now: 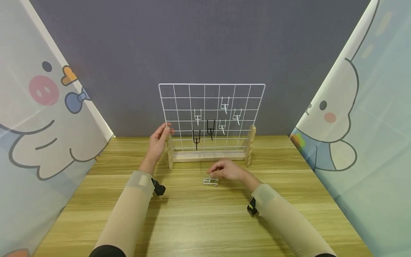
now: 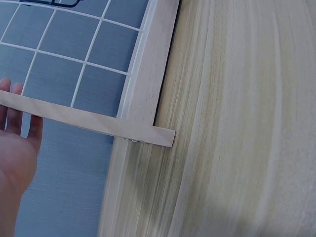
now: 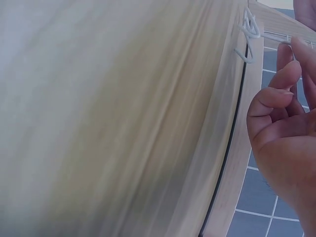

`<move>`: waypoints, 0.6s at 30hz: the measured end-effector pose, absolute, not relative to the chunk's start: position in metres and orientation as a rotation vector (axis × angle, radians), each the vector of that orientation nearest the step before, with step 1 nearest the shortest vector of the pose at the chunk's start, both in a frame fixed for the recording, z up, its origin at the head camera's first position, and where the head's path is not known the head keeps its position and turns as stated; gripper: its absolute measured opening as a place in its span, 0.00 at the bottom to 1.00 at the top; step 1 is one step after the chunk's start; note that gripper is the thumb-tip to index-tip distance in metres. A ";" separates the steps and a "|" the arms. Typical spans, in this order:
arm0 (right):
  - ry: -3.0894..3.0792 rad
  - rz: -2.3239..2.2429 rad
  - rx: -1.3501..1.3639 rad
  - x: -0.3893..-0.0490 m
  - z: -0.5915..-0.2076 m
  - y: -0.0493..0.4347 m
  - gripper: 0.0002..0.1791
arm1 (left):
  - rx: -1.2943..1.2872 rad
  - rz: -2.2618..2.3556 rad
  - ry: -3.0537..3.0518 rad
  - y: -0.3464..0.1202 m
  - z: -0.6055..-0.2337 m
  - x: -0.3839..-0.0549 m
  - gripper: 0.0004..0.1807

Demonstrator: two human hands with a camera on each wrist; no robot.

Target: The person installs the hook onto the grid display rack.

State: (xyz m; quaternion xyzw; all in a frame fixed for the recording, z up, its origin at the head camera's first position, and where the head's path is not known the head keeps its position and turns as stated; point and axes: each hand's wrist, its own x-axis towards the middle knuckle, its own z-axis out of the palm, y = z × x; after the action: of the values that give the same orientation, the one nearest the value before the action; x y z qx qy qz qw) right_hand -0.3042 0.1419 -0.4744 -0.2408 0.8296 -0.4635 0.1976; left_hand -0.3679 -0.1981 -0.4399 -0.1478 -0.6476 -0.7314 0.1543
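Note:
A white wire grid panel (image 1: 212, 103) stands upright in a wooden stand (image 1: 208, 156). My left hand (image 1: 158, 140) grips the top of the stand's left upright (image 2: 69, 117), with fingertips showing on its far side in the left wrist view. In front of the stand, my right hand (image 1: 228, 170) pinches a white wire hook (image 1: 210, 181) by its thin stem between thumb and fingertips. In the right wrist view the bent end of the hook (image 3: 251, 32) sticks out past the fingers. Whether the hook touches the table cannot be told.
Several white hooks, one of them a hook (image 1: 224, 106) high on the right, hang on the grid. Two black hooks (image 1: 196, 140) hang lower left of them. Below is a wood-grain table (image 1: 192, 221); a grey wall (image 1: 205, 43) rises behind, with printed curtains at both sides.

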 end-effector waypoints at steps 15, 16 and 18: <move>2.339 -1.313 -0.651 -0.297 -0.469 0.151 0.14 | -0.413 -2.061 -1.864 -0.197 -0.439 -0.367 0.20; 2.341 -1.312 -0.652 -0.296 -0.469 0.151 0.14 | -0.416 -2.058 -1.858 -0.197 -0.439 -0.368 0.20; 2.341 -1.312 -0.653 -0.295 -0.469 0.151 0.14 | -0.420 -2.049 -1.857 -0.197 -0.439 -0.367 0.20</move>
State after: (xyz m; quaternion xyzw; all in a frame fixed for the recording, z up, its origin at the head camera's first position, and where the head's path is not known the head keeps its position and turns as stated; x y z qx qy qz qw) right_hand -0.2952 0.1514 -0.4685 -0.2322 0.8323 -0.4665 0.1889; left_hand -0.3675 -0.1969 -0.4395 -0.1480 -0.6541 -0.7217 0.1714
